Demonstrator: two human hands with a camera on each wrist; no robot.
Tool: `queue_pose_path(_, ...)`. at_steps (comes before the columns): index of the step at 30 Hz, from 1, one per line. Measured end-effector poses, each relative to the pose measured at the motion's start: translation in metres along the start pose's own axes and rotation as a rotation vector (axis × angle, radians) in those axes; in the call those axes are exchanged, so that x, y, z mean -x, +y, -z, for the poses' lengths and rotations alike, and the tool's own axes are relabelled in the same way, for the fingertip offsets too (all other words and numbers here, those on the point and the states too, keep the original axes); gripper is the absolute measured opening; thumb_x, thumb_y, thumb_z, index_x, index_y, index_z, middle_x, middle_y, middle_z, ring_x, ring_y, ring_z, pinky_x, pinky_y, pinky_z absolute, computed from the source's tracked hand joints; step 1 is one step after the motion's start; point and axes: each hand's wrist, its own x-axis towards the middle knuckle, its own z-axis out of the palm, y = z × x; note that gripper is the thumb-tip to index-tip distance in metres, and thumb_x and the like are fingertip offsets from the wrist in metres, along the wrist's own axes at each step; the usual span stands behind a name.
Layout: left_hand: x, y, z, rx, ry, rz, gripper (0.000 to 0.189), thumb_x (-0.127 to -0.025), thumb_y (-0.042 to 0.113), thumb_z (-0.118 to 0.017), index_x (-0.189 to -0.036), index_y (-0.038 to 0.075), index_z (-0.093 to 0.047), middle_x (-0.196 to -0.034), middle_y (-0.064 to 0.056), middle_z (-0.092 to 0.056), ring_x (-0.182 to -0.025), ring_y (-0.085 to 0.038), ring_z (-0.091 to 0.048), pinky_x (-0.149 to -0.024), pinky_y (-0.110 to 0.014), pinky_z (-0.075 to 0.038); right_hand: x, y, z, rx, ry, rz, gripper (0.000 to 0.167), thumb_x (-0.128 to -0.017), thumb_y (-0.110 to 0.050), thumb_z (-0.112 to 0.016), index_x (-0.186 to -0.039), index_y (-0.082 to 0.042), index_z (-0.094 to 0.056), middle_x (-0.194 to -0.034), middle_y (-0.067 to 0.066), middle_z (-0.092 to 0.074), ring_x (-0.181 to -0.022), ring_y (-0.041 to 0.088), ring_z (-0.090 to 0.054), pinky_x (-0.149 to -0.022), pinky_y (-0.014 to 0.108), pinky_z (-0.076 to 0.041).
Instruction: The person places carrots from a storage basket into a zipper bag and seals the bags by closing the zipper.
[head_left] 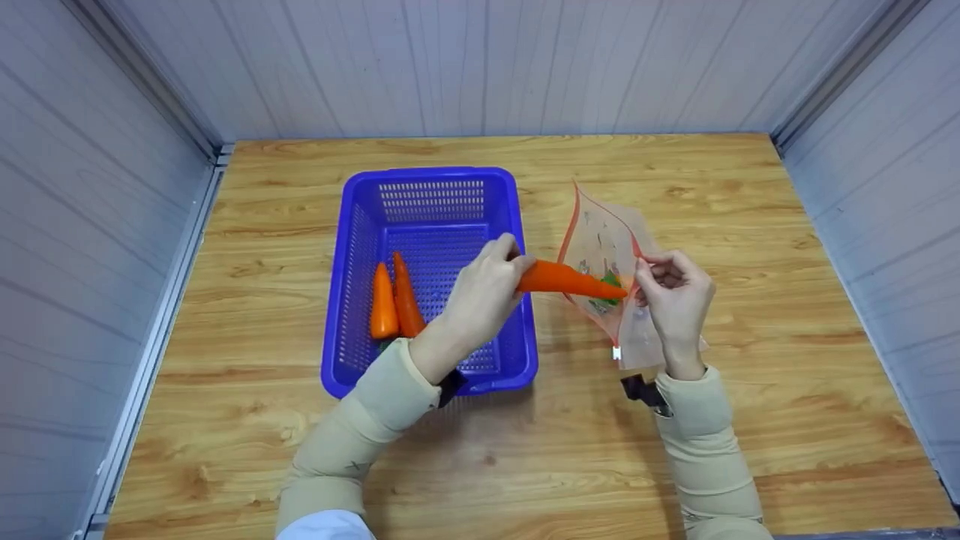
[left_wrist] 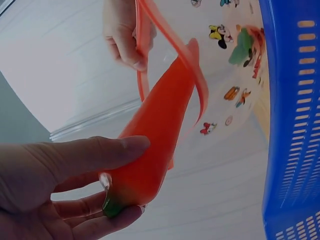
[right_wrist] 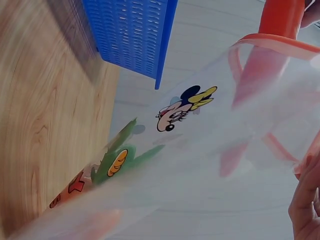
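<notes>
By its thick, green-stemmed end, my left hand (head_left: 484, 289) holds an orange carrot (head_left: 566, 280). The carrot's thin tip points into the mouth of a clear zip bag (head_left: 600, 232) with a red zip edge and cartoon prints. My right hand (head_left: 679, 296) pinches the bag's right rim between thumb and fingers, and the mouth gapes. Inside the bag, low down, lies something with green leaves (right_wrist: 112, 162) and an orange part, blurred through the plastic. In the left wrist view the carrot (left_wrist: 155, 135) passes under the red rim.
Left of the bag stands a blue plastic basket (head_left: 341, 255) with slotted walls. Two more carrots (head_left: 384, 307) lie in its left part, with a bit of green partly hidden by my left forearm. Pale panels enclose the wooden table (head_left: 765, 300) at the back and sides.
</notes>
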Motion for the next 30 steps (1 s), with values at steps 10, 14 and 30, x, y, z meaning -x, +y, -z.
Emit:
queue_pose_path(10,-0.008,0.01,-0.018,-0.084,-0.068,-0.095,0.023,-0.08,-0.004,-0.059,-0.101,0.004,-0.066,-0.092,-0.01,-0.051,-0.087,-0.02,-0.051,-0.068,-0.026,-0.051,-0.001,0.007,0.0,-0.044,0.003,-0.003,0.004,-0.075,0.005,-0.063,-0.075,0.002,-0.065,-0.055,0.011,-0.057,-0.037,0.014,-0.05,-0.032,0.02,-0.04)
queue_pose_path(14,-0.012,0.013,-0.024,-0.099,-0.083,-0.12,0.027,-0.078,-0.005,-0.061,-0.104,0.005,-0.065,-0.098,-0.01,-0.052,-0.094,-0.021,-0.051,-0.072,-0.026,-0.05,-0.001,-0.002,-0.002,-0.034,0.002,0.02,0.006,-0.075,0.007,-0.061,-0.074,0.003,-0.065,-0.054,0.011,-0.057,-0.037,0.013,-0.05,-0.032,0.021,-0.04)
queue_pose_path(30,-0.017,0.013,-0.045,0.003,-0.188,-0.182,0.029,-0.082,0.0,-0.059,-0.111,0.001,-0.06,-0.104,-0.01,-0.054,-0.094,-0.019,-0.054,-0.079,-0.025,-0.048,-0.004,0.02,0.002,-0.074,0.02,0.069,0.008,-0.077,-0.004,-0.065,-0.077,0.004,-0.064,-0.057,0.013,-0.059,-0.037,0.016,-0.051,-0.032,0.023,-0.041)
